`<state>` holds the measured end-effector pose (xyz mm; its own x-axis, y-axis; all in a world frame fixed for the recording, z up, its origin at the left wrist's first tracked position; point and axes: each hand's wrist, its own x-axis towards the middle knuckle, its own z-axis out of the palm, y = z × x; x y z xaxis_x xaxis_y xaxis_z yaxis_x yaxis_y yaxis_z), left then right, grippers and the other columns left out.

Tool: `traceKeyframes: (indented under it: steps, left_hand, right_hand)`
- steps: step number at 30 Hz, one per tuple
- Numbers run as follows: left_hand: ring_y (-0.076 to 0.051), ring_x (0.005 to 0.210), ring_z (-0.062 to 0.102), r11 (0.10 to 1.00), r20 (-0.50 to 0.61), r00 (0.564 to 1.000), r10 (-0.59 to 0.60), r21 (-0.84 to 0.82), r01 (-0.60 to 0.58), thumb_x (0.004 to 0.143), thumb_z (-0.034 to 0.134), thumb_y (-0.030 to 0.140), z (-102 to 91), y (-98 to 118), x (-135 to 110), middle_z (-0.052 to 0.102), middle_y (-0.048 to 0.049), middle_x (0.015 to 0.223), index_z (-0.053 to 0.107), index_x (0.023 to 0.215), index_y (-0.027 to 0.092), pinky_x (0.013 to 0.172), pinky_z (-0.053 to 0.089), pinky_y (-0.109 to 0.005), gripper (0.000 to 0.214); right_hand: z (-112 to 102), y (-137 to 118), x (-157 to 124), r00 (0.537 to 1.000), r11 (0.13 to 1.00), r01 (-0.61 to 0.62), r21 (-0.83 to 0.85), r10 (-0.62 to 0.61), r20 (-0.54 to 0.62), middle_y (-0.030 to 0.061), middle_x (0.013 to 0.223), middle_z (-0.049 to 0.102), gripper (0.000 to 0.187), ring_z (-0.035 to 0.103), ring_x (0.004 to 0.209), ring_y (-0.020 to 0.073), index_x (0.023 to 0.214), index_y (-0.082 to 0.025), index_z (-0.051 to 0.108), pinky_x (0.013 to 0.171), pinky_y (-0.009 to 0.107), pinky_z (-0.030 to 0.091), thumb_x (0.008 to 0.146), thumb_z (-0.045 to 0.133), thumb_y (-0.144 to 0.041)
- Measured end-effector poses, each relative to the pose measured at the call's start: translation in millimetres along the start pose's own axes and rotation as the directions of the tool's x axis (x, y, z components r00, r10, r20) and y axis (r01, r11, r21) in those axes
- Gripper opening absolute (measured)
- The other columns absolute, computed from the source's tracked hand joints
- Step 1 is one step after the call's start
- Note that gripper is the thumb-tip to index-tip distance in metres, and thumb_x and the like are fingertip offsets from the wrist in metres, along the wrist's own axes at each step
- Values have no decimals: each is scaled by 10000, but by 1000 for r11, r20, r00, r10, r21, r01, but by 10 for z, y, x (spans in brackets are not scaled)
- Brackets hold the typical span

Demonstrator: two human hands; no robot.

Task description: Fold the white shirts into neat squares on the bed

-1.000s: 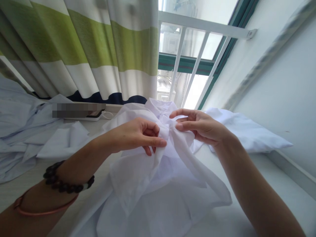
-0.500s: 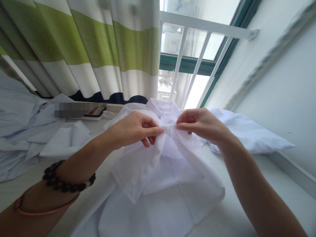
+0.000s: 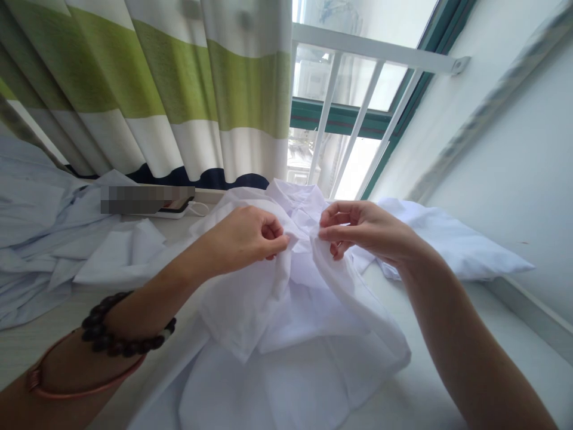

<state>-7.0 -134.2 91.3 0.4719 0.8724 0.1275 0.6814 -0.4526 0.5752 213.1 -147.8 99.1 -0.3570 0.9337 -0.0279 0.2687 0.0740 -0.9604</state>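
A white collared shirt (image 3: 295, 310) lies spread before me, its collar (image 3: 295, 194) at the far end. My left hand (image 3: 253, 236) pinches one front edge of the shirt between thumb and bent fingers. On the other side, my right hand (image 3: 353, 230) grips the opposite front edge with thumb and fingertips. Both edges are lifted off the cloth beneath, with a gap between them where the inner fabric shows. Any buttons are too small to make out.
More white garments (image 3: 36, 233) lie heaped at the left, and a folded white cloth (image 3: 447, 239) lies at the right by the wall. A phone-like device (image 3: 179, 206) rests at the back left. Behind are a green-striped curtain (image 3: 179, 77) and a white window railing (image 3: 371, 48).
The two front edges were held close together at the middle. Now my hands are slightly farther apart, and a gap has opened between the edges.
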Motion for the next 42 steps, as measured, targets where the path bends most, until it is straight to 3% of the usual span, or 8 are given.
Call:
traceKeyframes:
  steps: [2, 4, 12, 17, 22, 28, 36, 42]
  left_hand:
    - [-117, 571, 628, 996, -52, 998, 28, 84, -23, 776, 587, 421, 26, 31, -18, 694, 2, 627, 668, 653, 162, 502, 412, -181, 297]
    - [-117, 570, 629, 996, -18, 999, 42, 76, -41, 781, 582, 418, 37, 59, -33, 699, 7, 627, 679, 663, 169, 493, 405, -181, 292]
    - [-146, 656, 691, 943, 292, 956, 33, -325, 67, 770, 626, 419, -22, -35, 35, 722, -2, 681, 724, 797, 179, 608, 532, -199, 261]
    - [-143, 621, 681, 950, 241, 971, -1, -301, 76, 758, 632, 410, 35, -37, 37, 708, -3, 637, 708, 744, 169, 587, 529, -197, 254]
    - [-147, 636, 681, 975, 135, 991, -1, -220, 31, 782, 604, 404, 99, -9, 9, 715, -9, 654, 680, 717, 165, 583, 511, -193, 259]
    - [-155, 622, 679, 940, 227, 974, -16, -328, 92, 737, 678, 430, 64, -28, 45, 702, -14, 636, 702, 755, 158, 588, 537, -217, 274]
    - [-133, 614, 667, 902, 257, 966, 19, -421, 94, 752, 690, 425, 22, -47, 38, 693, -4, 651, 716, 764, 172, 601, 548, -213, 255]
    - [-122, 611, 666, 895, 273, 962, 22, -434, 103, 772, 676, 395, 23, -59, 34, 686, -4, 635, 707, 762, 162, 595, 542, -195, 235]
  right_hand:
    - [74, 23, 14, 1000, 1000, 9, -28, -9, 8, 15, 714, 663, 259, 650, 575, 109, 789, -152, 625, 549, 220, 568, 658, 800, -292]
    - [161, 50, 31, 999, 998, 12, -55, -9, 44, 21, 723, 666, 260, 667, 605, 121, 778, -149, 632, 561, 218, 577, 657, 804, -302]
    - [216, 51, 33, 999, 1000, 8, -24, -6, 52, 34, 747, 686, 224, 690, 663, 138, 795, -136, 662, 618, 241, 595, 684, 782, -289]
    - [140, 88, 64, 997, 1000, 3, 2, -3, 71, 56, 812, 721, 296, 700, 753, 172, 982, -149, 665, 624, 257, 577, 715, 748, -246]
    - [118, 151, 99, 997, 997, 62, -35, -61, 45, 35, 809, 716, 369, 678, 777, 160, 1015, -177, 627, 693, 266, 557, 683, 777, -235]
    - [176, 117, 67, 998, 999, 29, -14, -28, 54, 11, 761, 683, 409, 659, 662, 132, 991, -174, 611, 633, 261, 573, 640, 811, -240]
    - [122, 66, 63, 996, 994, -63, 91, 57, 66, 29, 784, 722, 346, 673, 723, 118, 1069, -161, 659, 698, 243, 567, 739, 725, -240]
    - [61, 131, 95, 990, 995, 14, 94, -27, 139, 30, 830, 743, 366, 653, 722, 110, 1048, -161, 678, 662, 218, 502, 685, 722, -166]
